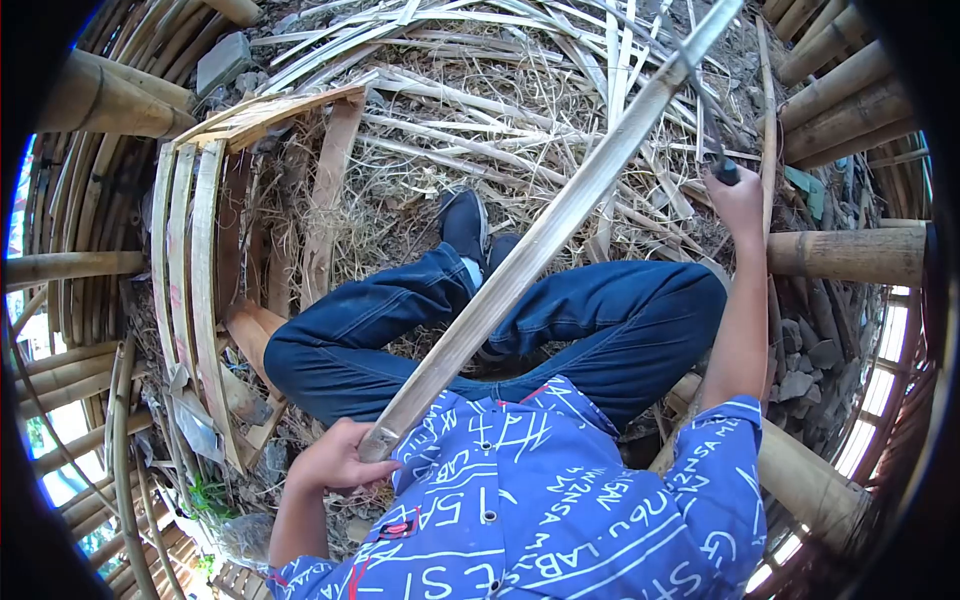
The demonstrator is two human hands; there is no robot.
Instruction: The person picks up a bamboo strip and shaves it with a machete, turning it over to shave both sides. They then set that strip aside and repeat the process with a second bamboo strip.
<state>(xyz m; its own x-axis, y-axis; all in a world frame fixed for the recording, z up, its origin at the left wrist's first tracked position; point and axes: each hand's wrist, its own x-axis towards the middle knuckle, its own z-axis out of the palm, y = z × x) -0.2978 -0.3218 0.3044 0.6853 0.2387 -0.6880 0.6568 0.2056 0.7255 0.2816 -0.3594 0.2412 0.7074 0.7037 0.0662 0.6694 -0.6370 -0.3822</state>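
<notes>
My left hand is closed around the near end of a long, pale split bamboo strip. The strip runs diagonally over my lap and legs, up to the top right of the view. In my right hand, arm stretched forward, is the dark handle of a long knife with a thin blade. Its blade reaches up and left, overlapping the far part of the strip in this view.
A slatted wooden crate lies at my left. Bamboo strips and shavings cover the ground ahead. Thick bamboo poles and walls of bamboo surround me; broken stones lie on the right. My legs are folded in front.
</notes>
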